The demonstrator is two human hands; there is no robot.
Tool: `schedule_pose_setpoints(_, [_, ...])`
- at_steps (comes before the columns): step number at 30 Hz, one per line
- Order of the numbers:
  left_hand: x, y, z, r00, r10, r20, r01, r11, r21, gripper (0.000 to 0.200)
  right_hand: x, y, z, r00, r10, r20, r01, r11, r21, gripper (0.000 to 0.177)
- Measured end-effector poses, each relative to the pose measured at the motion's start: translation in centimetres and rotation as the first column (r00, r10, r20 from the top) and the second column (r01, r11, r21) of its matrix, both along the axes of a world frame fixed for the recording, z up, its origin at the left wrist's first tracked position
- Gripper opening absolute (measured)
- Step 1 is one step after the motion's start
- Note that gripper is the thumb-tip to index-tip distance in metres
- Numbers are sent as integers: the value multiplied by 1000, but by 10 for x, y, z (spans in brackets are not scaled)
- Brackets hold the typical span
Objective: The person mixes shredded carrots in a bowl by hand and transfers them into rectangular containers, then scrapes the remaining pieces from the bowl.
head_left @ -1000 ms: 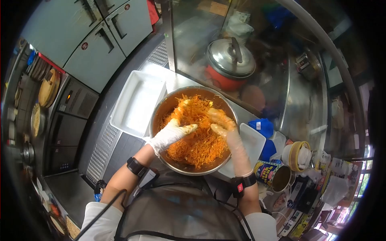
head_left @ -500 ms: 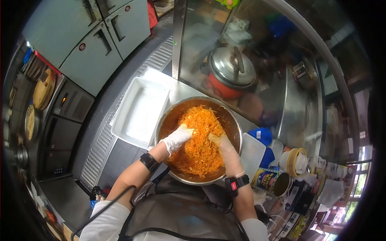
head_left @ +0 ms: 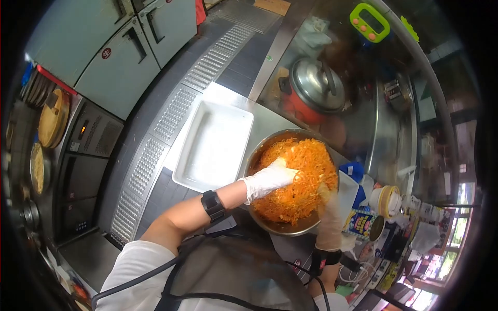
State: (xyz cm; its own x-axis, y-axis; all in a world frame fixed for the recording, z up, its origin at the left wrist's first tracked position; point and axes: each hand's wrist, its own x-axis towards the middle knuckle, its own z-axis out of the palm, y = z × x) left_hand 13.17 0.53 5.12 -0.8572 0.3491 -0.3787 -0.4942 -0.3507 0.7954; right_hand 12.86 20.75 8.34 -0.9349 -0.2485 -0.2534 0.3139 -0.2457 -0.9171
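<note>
Looking down on a steel counter (head_left: 270, 122) running away from the body; resting toward its left edge, a shallow white tray (head_left: 212, 147); sitting just beside that, at the near right edge, a round metal bowl (head_left: 282, 231); filling most of the bowl, a loose heap of orange shreds (head_left: 306, 171), piled higher toward the far rim; working in the heap with both hands; pressing the left hand (head_left: 267, 179), in a white glove, flat against the near-left side of the heap, fingers straight and together, opened out rather than curled, gripping nothing; sinking the right hand (head_left: 328, 205), in a clear glove, into the right side, fingertips buried, so not showing how far open or whether closing on a bunch; judging the step as tossing by hand, and doing it well by scooping from the bottom of the bowl, lifting and letting the strands fall apart instead of squeezing; keeping both hands inside the rim, with the heap lying close to it on the right; looking thin, long, tangled and glossy, bright orange with some paler yellow strands
</note>
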Motion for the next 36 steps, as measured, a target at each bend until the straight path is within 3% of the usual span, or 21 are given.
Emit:
schedule_pose_setpoints(2, [-5,-16,23,999,-51,2,51,997,60,60,1,-10,19,998,33,-48,-31,998,49,58])
schedule_pose_setpoints(4, [-2,-30,44,991,59,-117,-49,995,92,58,9,-26,37,997,69,-45,-68,997,29,59])
schedule_pose_setpoints(6, [9,-64,91,993,61,-101,-47,990,132,59,13,-55,57,997,72,-24,-71,997,43,62])
schedule_pose_setpoints(9, [20,-107,102,988,111,-109,-97,987,124,56,17,-105,64,995,101,-28,-98,992,75,62])
schedule_pose_setpoints(12, [37,-145,89,985,160,-65,-159,987,21,55,20,-158,54,984,155,94,-148,986,-77,63])
schedule_pose_setpoints(14, [47,-166,57,951,309,18,-310,948,78,51,18,-186,35,979,163,124,-149,982,-112,63])
schedule_pose_setpoints(16, [52,-183,18,946,321,51,-325,937,125,48,14,-205,11,933,305,190,-261,939,-223,62])
schedule_pose_setpoints(20, [38,-190,-36,942,321,97,-333,933,141,44,1,-229,-30,868,354,348,-263,923,-281,68])
schedule_pose_setpoints(23, [41,-190,-57,922,358,148,-374,921,105,39,1,-239,-42,817,290,497,-274,956,-108,64])
schedule_pose_setpoints(25, [43,-189,-64,902,381,202,-386,922,-16,39,7,-233,-53,825,344,448,-373,928,-24,60])
schedule_pose_setpoints(26, [44,-191,-62,902,381,206,-386,922,-15,39,9,-228,-62,827,402,393,-462,885,65,55])
schedule_pose_setpoints(27, [46,-192,-59,908,378,180,-371,926,-70,40,9,-219,-93,745,517,422,-591,804,58,48])
schedule_pose_setpoints(28, [43,-193,-58,916,372,150,-356,926,-123,41,9,-219,-108,748,514,421,-589,806,62,48])
schedule_pose_setpoints(30, [35,-194,-58,909,370,190,-349,927,-137,42,7,-227,-115,605,703,375,-796,544,265,48])
schedule_pose_setpoints(31, [30,-195,-57,899,372,233,-343,927,-154,44,-3,-234,-107,613,697,372,-779,454,432,51])
schedule_pose_setpoints(32, [26,-196,-56,900,372,226,-345,926,-151,44,-14,-240,-111,615,697,368,-776,453,438,51])
schedule_pose_setpoints(36, [27,-198,-55,942,261,210,-214,951,-221,51,-51,-255,-126,733,638,238,-543,338,769,64])
